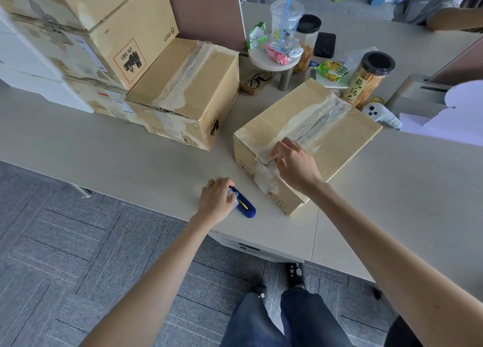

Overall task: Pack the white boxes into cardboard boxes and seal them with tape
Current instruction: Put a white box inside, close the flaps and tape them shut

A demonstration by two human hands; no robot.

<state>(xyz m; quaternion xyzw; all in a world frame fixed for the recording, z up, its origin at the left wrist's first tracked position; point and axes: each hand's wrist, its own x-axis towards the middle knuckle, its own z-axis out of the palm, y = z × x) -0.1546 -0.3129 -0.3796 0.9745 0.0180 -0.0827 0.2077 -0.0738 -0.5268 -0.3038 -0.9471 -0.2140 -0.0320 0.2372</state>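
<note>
At centre right the closed brown cardboard box (347,140) lies flat on the pale beige tabletop (117,148), its long axis and clear tape strip (316,123) running from lower left to upper right, near short end toward the person. The right hand (295,163) pinches the tape where it folds over that end, likely to smooth it down. The left hand (217,200) curls round the blue plastic cutter (247,207) near the box, probably to keep it within reach.

Head camera looks down (wide-angle, close) over desk (104,150).
</note>
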